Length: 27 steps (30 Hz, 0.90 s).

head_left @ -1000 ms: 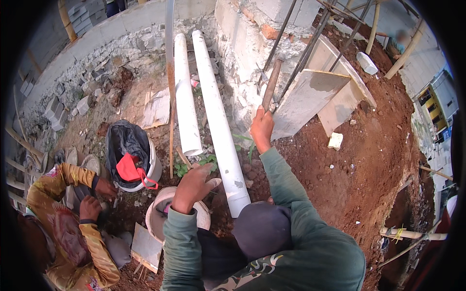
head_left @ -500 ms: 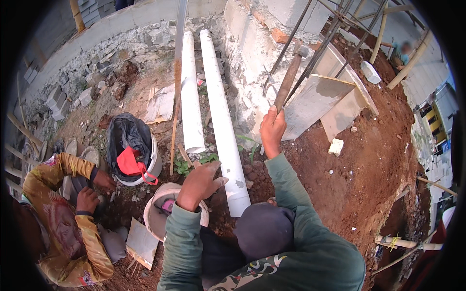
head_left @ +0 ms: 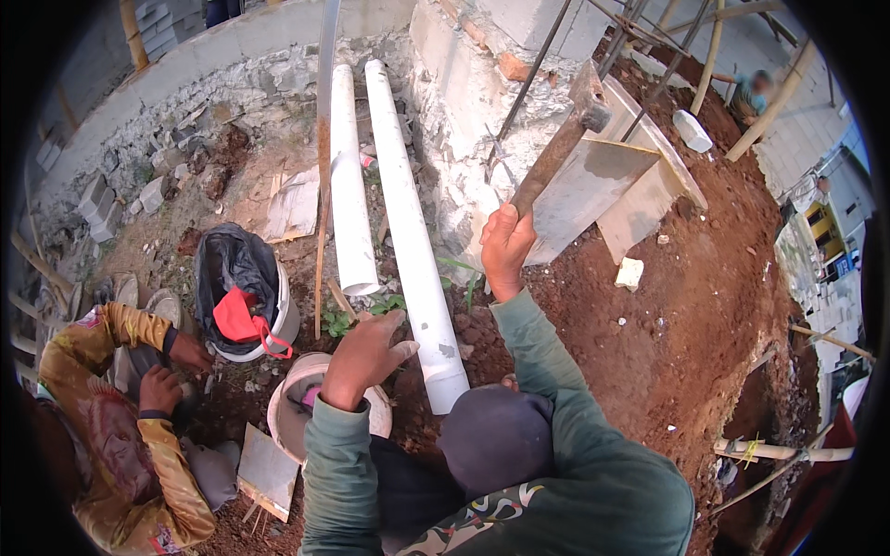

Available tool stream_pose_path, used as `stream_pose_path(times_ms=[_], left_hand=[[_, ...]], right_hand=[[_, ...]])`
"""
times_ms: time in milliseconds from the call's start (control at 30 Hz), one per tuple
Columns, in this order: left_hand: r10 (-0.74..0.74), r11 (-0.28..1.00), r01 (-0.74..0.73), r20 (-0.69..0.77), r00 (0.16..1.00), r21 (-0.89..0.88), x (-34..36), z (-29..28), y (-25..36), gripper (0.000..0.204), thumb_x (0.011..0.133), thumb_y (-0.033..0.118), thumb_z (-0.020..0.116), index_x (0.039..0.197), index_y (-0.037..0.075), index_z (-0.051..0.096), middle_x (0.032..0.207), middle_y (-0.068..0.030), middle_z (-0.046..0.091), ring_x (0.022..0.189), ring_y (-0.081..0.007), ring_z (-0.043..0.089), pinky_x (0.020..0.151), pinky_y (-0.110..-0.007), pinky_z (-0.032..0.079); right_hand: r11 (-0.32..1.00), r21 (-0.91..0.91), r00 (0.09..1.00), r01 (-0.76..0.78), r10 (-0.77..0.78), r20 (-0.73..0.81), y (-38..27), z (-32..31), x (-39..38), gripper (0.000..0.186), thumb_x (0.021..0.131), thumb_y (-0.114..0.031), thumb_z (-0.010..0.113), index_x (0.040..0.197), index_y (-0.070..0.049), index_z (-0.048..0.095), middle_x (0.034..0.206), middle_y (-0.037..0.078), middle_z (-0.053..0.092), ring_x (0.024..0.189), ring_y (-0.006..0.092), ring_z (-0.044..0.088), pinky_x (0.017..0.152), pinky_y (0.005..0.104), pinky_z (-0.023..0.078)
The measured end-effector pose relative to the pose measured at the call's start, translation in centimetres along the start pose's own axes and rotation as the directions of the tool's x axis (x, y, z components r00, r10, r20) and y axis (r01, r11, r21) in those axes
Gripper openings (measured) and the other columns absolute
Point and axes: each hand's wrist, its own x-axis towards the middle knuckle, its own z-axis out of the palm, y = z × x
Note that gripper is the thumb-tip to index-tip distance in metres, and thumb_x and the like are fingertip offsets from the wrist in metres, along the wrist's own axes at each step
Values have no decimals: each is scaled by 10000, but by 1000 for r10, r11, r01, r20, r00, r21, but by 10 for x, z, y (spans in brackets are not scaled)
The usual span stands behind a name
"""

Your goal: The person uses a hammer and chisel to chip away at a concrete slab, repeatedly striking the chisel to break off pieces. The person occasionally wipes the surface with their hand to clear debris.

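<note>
My right hand (head_left: 507, 248) is wrapped round the handle of a hammer (head_left: 549, 167), raised with its worn metal head up and to the right, in front of a concrete block pillar. Fingers outstretched and thumb apart, my left hand (head_left: 366, 357) hovers by the rim of a dirty white bucket (head_left: 290, 394). Nothing shows in it. A pink object (head_left: 311, 396) lies inside that bucket, partly hidden. Just right of my left hand, a long white pipe (head_left: 408, 213) lies on the soil, with a shorter white pipe (head_left: 349, 185) beside it.
At left sits a co-worker in a yellow-brown sleeve (head_left: 171, 463), next to a bucket with a black liner (head_left: 236, 278) and a red cloth (head_left: 238, 315). Boards (head_left: 593, 185) and steel bars lean by the pillar (head_left: 459, 139). A upright metal strip (head_left: 324, 157) stands left of the pipes.
My right hand has turned the hammer; its head now looks larger and tilts further right. My left hand keeps its outstretched pose. The whole view has shifted slightly.
</note>
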Motion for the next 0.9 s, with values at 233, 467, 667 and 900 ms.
stream_pose_path(times_ms=[233, 467, 667, 900], left_hand=[[7, 1000, -7, 9, 1000, 0, 1, -3, 8, 548, 840, 292, 708, 1254, -44, 582, 1194, -247, 631, 1127, -403, 588, 966, -453, 462], [-10, 999, 11, 36, 999, -41, 1, -7, 9, 535, 833, 251, 714, 1245, -60, 577, 1173, -260, 634, 1055, -421, 623, 909, -453, 492], [46, 999, -47, -33, 998, -25, 0, -5, 9, 533, 809, 229, 737, 1239, -49, 591, 1157, -269, 638, 1026, -427, 637, 897, -454, 498], [31, 997, -31, 2, 1000, -74, 2, -6, 0, 529, 807, 208, 739, 1241, -53, 588, 1173, -263, 635, 1048, -421, 628, 912, -440, 496]], right_hand=[[792, -342, 854, -507, 514, -77, -15, 9, 11, 473, 1031, -342, 436, 915, 101, 555, 688, 228, 590, 541, 344, 606, 495, 446, 444], [969, -142, 978, 203, -206, -11, -10, -7, 4, 346, 1015, -304, 495, 920, 29, 510, 619, 151, 565, 550, 320, 601, 507, 419, 439], [793, -493, 924, -357, 376, -63, 3, 5, 15, 388, 1011, -324, 501, 906, 49, 521, 657, 172, 575, 505, 336, 547, 479, 398, 434], [969, -177, 985, 172, -171, 18, -17, -4, 4, 364, 1027, -334, 478, 919, 12, 509, 587, 76, 514, 502, 195, 546, 466, 352, 416]])
